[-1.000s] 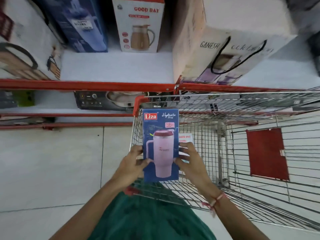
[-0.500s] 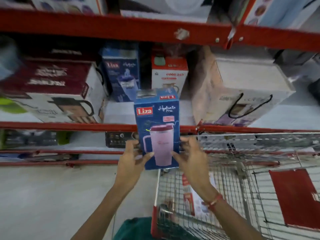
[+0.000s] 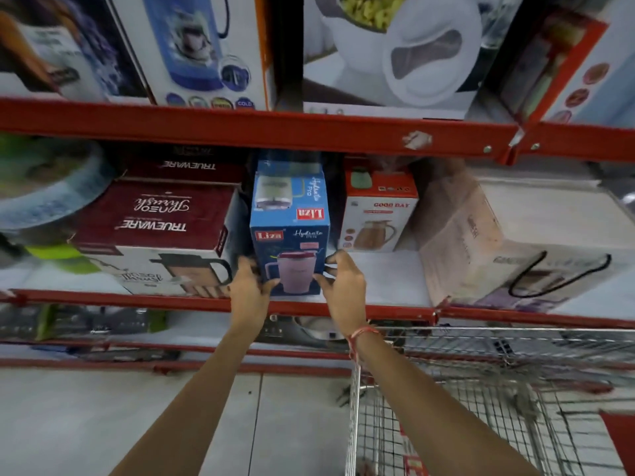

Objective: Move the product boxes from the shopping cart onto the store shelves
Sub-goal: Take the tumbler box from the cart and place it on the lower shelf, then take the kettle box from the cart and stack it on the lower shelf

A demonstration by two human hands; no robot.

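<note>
A blue Liza tumbler box [image 3: 290, 231] stands upright on the middle shelf [image 3: 385, 286], between a maroon Trueware box [image 3: 158, 231] and a white Good Day jug box [image 3: 378, 214]. My left hand [image 3: 249, 286] grips the blue box's lower left edge. My right hand [image 3: 343, 286] holds its lower right edge, fingers curled around the corner. The wire shopping cart [image 3: 481, 407] sits at the lower right, under my right forearm, with a red and white package [image 3: 414, 463] partly visible inside.
A large beige carton with black handles [image 3: 515, 242] fills the shelf's right side. Red shelf rails [image 3: 275, 132] run above and below. Big boxes [image 3: 206, 49] stand on the upper shelf. Lower shelves hold dark appliances [image 3: 302, 331]. Grey floor tiles [image 3: 137, 424] lie at the lower left.
Both hands lifted the blue box out of the cart, up and forward onto the middle shelf. The view tilted upward toward the shelves.
</note>
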